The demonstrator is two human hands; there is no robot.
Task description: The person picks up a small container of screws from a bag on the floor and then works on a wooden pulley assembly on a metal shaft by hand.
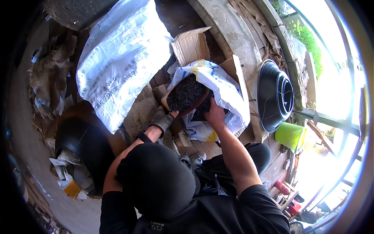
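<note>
My left hand (163, 119), in a grey fingerless glove, grips the lower left edge of a shallow brown-rimmed container (186, 93). Thin dark metal pieces, like nails or wire bits, fill it. The container sits tilted in the mouth of a white woven sack (232, 97) with blue and yellow marks. More dark metal pieces show inside the sack, to the right of the container. My bare right hand (215, 113) reaches into the sack mouth beside the container's right edge. Its fingertips are partly hidden, so their grip is unclear.
An opened cardboard box (191, 46) surrounds the sack. Left of it lies a large white printed sack (122, 62). Coiled black mesh (272, 95) and a lime-green bucket (289, 136) stand at right. A black roll (83, 144) holding scraps is at left. A concrete ledge (233, 31) runs behind.
</note>
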